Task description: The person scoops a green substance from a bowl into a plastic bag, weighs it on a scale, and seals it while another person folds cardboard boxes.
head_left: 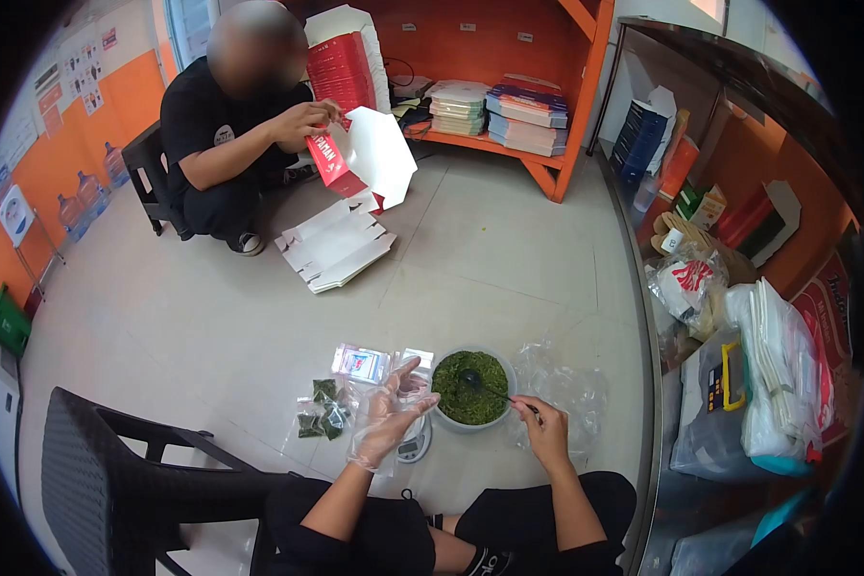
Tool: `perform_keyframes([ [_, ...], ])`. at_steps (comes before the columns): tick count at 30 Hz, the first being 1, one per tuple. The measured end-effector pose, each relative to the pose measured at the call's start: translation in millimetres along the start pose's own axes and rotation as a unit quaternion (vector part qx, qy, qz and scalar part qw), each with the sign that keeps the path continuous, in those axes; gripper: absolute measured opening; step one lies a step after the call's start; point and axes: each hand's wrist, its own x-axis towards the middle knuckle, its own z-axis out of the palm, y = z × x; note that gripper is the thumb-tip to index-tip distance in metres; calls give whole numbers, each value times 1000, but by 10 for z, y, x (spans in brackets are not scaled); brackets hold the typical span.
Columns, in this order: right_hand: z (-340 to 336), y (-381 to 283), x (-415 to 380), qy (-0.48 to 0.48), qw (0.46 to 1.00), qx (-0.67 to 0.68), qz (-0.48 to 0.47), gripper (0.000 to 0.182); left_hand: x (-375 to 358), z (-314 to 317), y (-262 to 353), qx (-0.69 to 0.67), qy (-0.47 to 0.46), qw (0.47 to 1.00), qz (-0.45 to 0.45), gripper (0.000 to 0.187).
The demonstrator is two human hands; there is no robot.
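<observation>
A round tub (pixel 438 415) filled with chopped green herbs (pixel 470 408) stands on the floor in front of me. My right hand (pixel 544 432), bare, is closed on the handle of a black spoon (pixel 490 388), whose bowl rests in the herbs. To the left of the tub is my left hand (pixel 384 422), in a clear plastic glove, with thumb and fingers apart above a small white scale (pixel 413 445). Small clear bags of green herbs (pixel 324 413) lie left of that hand. Behind it are a stack of printed plastic packets (pixel 361 364) and a clear packet (pixel 418 360).
A co-worker (pixel 230 134) squats ahead, handling a red and white box (pixel 374 154) above flat cartons (pixel 336 248). Clear plastic bags (pixel 562 394) lie right of the tub. A black chair (pixel 115 470) stands at left; a shelf with boxes and a plastic bin (pixel 706 422) lines the right.
</observation>
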Motion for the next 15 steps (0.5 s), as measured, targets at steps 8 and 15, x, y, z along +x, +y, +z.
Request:
perform_keyframes([
  [8, 57, -35, -146, 27, 991, 111, 74, 24, 23, 15, -296, -52, 31, 997, 47, 57],
  [15, 150, 53, -200, 66, 962, 221, 149, 26, 14, 14, -225, -11, 35, 999, 38, 57],
])
